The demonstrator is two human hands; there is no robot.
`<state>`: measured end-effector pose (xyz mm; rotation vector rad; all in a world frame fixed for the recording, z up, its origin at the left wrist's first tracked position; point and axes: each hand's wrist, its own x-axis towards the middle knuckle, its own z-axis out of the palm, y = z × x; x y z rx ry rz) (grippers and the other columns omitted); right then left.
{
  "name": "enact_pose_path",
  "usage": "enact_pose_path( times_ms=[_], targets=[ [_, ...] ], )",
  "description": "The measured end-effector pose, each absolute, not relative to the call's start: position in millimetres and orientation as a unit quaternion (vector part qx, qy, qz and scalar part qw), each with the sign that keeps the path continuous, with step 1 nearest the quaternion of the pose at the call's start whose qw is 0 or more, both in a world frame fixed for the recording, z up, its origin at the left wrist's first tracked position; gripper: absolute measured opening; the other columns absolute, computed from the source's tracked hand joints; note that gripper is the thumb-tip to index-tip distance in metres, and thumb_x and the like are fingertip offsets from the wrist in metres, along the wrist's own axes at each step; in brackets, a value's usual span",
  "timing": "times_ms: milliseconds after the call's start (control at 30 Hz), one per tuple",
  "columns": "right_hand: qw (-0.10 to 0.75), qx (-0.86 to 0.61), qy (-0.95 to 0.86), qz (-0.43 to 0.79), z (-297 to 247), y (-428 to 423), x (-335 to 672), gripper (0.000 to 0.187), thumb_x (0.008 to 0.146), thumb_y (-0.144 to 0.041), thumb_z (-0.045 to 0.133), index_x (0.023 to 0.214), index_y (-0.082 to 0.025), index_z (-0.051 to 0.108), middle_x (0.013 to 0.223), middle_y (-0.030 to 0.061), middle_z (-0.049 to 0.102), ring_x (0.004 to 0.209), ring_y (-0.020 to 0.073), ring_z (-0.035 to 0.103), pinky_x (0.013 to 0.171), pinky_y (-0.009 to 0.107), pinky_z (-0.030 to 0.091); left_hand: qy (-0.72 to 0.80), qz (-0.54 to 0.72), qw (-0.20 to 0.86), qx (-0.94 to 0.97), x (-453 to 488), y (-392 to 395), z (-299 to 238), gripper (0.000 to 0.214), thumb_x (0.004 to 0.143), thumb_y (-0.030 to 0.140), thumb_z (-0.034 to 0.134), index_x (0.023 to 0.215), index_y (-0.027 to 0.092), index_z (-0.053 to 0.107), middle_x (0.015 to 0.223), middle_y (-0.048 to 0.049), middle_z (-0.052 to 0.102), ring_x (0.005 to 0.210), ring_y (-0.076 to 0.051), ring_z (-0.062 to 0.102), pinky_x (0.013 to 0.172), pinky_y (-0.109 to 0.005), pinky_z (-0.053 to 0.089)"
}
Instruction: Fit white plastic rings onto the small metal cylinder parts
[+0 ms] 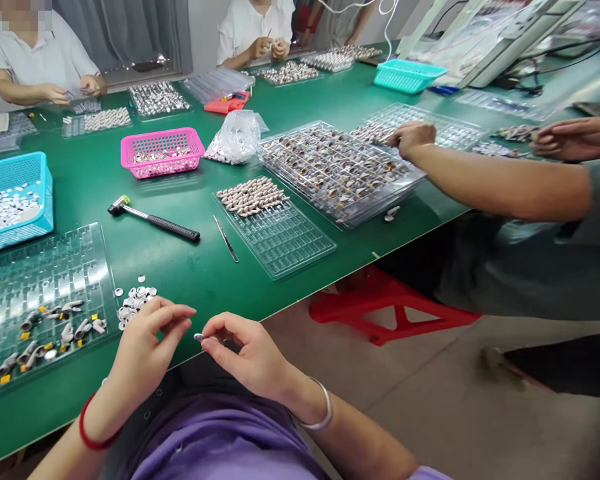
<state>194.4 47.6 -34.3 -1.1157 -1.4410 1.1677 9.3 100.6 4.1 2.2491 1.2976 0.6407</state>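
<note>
Between the thumb and index finger of my right hand [253,353] is a small round white disc [199,337], its edge dark. My left hand [147,343] is just to the left, thumb and index fingertip drawn together in a pinch; whether anything is in it I cannot make out. Beside that hand lies a loose pile of round white discs [136,300] on the green table. Farther left, a clear plastic tray [80,257] holds several small grey curved parts [83,329] with yellow bits.
Ahead lie a hammer [160,225], tweezers [225,238] and a partly filled clear tray [290,240]. A blue basket [47,200], pink basket [163,140] and stacked trays [340,173] stand beyond. A co-worker's arm [505,183] reaches in at right, above a red stool [390,310].
</note>
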Motion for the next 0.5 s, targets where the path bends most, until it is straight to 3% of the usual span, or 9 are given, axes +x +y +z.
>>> enact_pose_path(
  times_ms=[167, 500],
  targets=[
    [0.473, -0.442, -0.626, 0.436, -27.2, 47.0, 191.9, 0.007, 0.088, -0.022, 0.059, 0.082, -0.019, 0.060, 0.075, -0.0001, 0.060, 0.067, 0.0120, 0.055, 0.064, 0.024, 0.047, 0.485, 0.277, 0.422, 0.714, 2.5, 64.5, -1.0, 0.013, 0.086, 0.031, 0.064, 0.090, 0.026, 0.075, 0.078, 0.0000, 0.067, 0.069, -0.013, 0.064, 0.060, -0.020, 0.049],
    [0.483, -0.396, -0.641, 0.446, -30.5, 43.9, 178.1, 0.003, 0.087, -0.021, 0.058, 0.083, -0.019, 0.058, 0.079, 0.0017, 0.061, 0.069, 0.0128, 0.056, 0.064, 0.024, 0.048, 0.520, 0.375, 0.419, 0.643, 2.0, 36.6, -15.0, 0.007, 0.082, 0.028, 0.069, 0.079, 0.025, 0.075, 0.073, 0.0003, 0.068, 0.066, -0.012, 0.064, 0.057, -0.018, 0.050]
  ],
)
